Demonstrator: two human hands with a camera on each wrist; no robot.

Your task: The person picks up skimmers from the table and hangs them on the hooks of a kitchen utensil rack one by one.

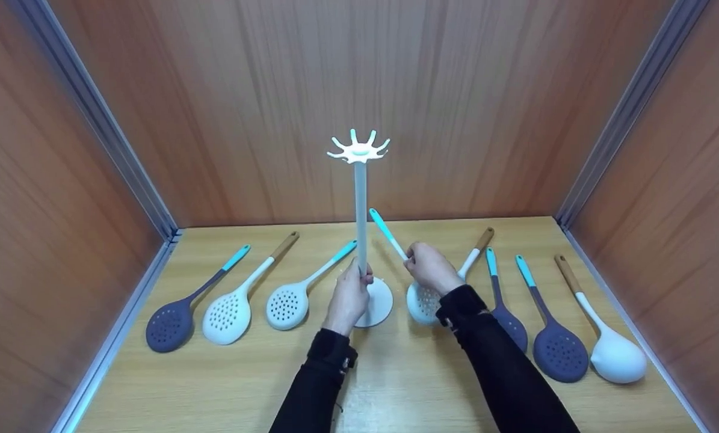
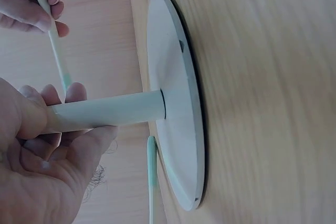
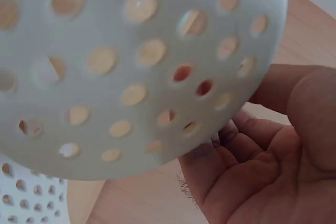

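My left hand grips the pole of a white utensil stand, low down, just above its round base. Several curved hooks ring the stand's top, with nothing hanging on them. To the right of the pole, my right hand pinches a white skimmer by its neck, its turquoise handle pointing up and left. The perforated head of this skimmer fills much of the right wrist view; in the head view my hand mostly hides it. A white skimmer with a wooden handle lies beneath my right hand.
Left of the stand lie a dark skimmer, a white wooden-handled skimmer and a white turquoise-handled one. On the right are two dark turquoise-handled skimmers and a white ladle. Wooden panels enclose the table's back and sides.
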